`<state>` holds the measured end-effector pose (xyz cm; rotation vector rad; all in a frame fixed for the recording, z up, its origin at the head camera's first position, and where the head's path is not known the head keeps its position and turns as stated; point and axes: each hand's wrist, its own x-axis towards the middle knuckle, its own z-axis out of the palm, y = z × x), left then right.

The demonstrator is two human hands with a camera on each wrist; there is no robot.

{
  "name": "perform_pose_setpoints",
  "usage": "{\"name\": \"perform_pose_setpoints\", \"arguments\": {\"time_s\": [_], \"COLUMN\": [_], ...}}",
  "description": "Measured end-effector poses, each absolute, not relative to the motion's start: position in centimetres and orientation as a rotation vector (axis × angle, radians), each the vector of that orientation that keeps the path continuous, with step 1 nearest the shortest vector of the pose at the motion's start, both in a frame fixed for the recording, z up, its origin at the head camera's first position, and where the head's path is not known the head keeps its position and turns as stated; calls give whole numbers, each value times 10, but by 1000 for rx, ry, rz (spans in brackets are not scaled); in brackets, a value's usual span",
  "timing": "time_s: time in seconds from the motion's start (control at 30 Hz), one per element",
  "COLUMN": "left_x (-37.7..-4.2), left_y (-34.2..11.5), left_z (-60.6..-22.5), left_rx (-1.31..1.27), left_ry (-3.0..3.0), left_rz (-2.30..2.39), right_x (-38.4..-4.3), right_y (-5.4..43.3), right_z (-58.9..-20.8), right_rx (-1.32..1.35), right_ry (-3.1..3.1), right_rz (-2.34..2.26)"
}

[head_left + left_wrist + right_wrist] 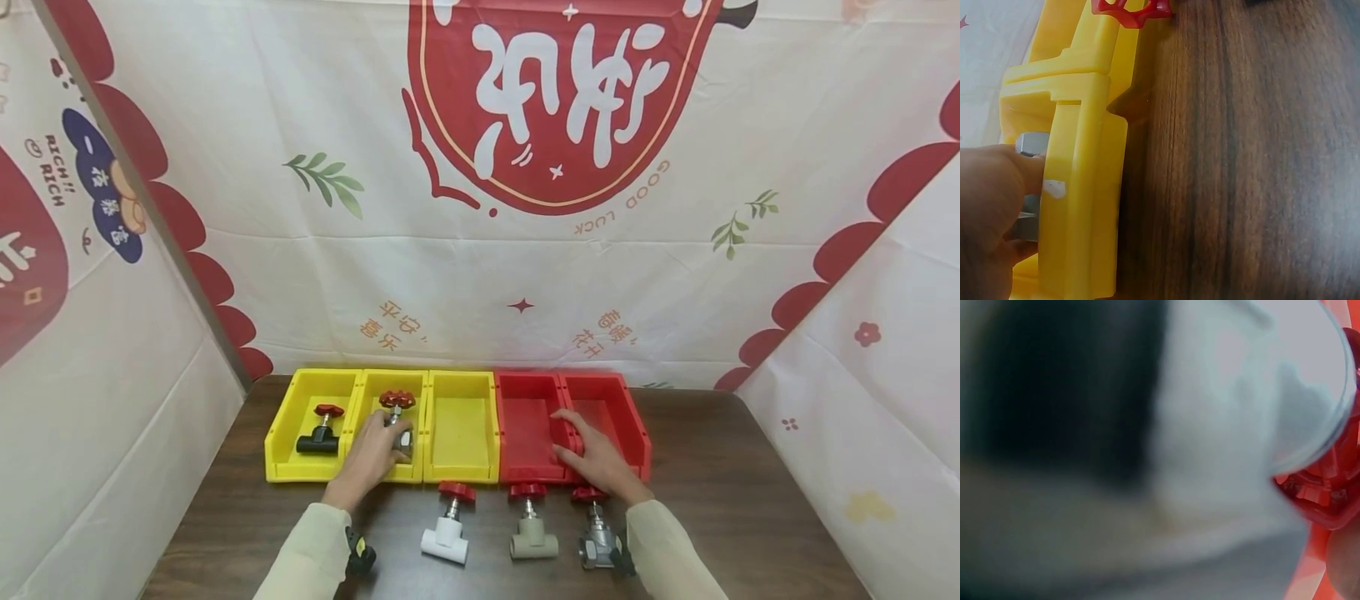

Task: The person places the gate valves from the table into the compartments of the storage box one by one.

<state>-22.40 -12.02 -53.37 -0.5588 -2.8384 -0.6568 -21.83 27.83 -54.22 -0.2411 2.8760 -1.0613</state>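
In the head view my left hand (365, 458) reaches into the middle-left yellow bin (405, 476) and grips the metal body of a gate valve (406, 440) with a red handwheel. The left wrist view shows the fingers around its grey metal body (1034, 142), just behind the bin's front wall. My right hand (602, 460) hovers over the two red bins (528, 421), thumb and fingers spread apart in a curve near the divider, holding nothing. Below its wrist stands another metal valve (596, 546), partly covered by the wrist camera. A red handwheel (1325, 487) shows at the right wrist view's edge.
A black tee-shaped valve (318, 442) lies in the leftmost yellow bin (281, 417). In front of the bins on the wooden table (750, 500) are a white valve (446, 537) and a grey-beige valve (534, 542). A printed cloth (465, 275) hangs behind the bins.
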Motion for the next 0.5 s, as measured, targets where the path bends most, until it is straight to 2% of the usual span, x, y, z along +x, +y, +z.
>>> {"name": "perform_pose_setpoints", "arguments": {"time_s": [0.5], "left_x": [-227], "left_y": [-119], "left_z": [-536], "left_rx": [-519], "left_ry": [-2890], "left_rz": [-747], "right_x": [-218], "right_y": [279], "right_z": [-540], "right_rx": [-235], "right_ry": [2877], "right_rz": [-1046]}}
